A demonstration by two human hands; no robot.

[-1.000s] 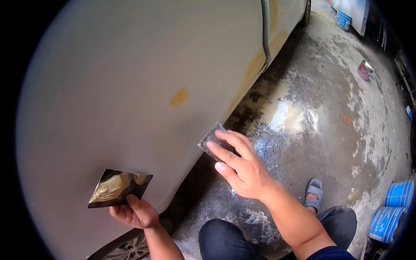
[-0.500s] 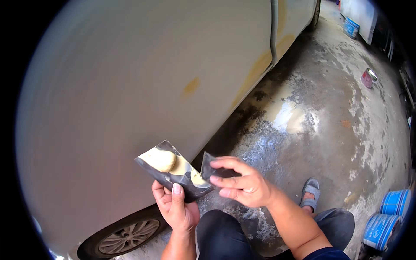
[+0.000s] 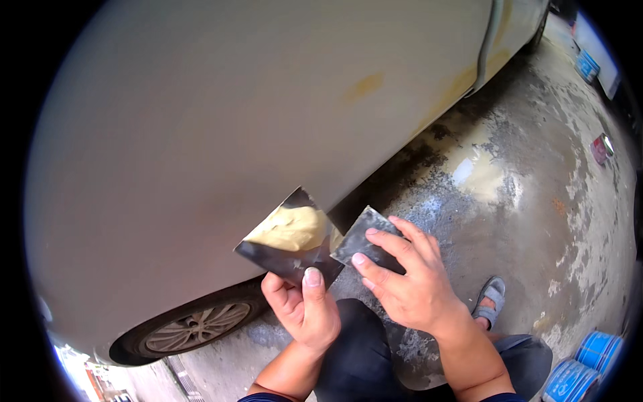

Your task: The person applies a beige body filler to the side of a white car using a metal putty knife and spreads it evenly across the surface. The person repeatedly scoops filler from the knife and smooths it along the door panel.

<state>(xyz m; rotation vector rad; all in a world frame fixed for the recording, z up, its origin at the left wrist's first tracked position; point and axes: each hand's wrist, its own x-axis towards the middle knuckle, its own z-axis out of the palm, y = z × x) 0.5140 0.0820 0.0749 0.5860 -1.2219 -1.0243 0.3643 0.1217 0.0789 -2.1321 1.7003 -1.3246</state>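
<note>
Left-hand fingers [image 3: 313,278] pinch dark plate [image 3: 268,256] carrying cream paste [image 3: 288,229]; right-hand fingers [image 3: 396,246] grip dark spreader [image 3: 357,236] at plate's right edge, contact unclear. Paste lies left of spreader, long axis rising rightward.

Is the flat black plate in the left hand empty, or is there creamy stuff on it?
Not empty: a thick lump of pale-yellow paste sits on the black plate, which the left hand holds near its lower edge.

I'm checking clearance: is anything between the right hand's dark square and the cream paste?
Nothing visible. The dark square in the right hand overlaps, in view, the right edge of the sheet in the left hand; the cream paste lies exposed.
</note>
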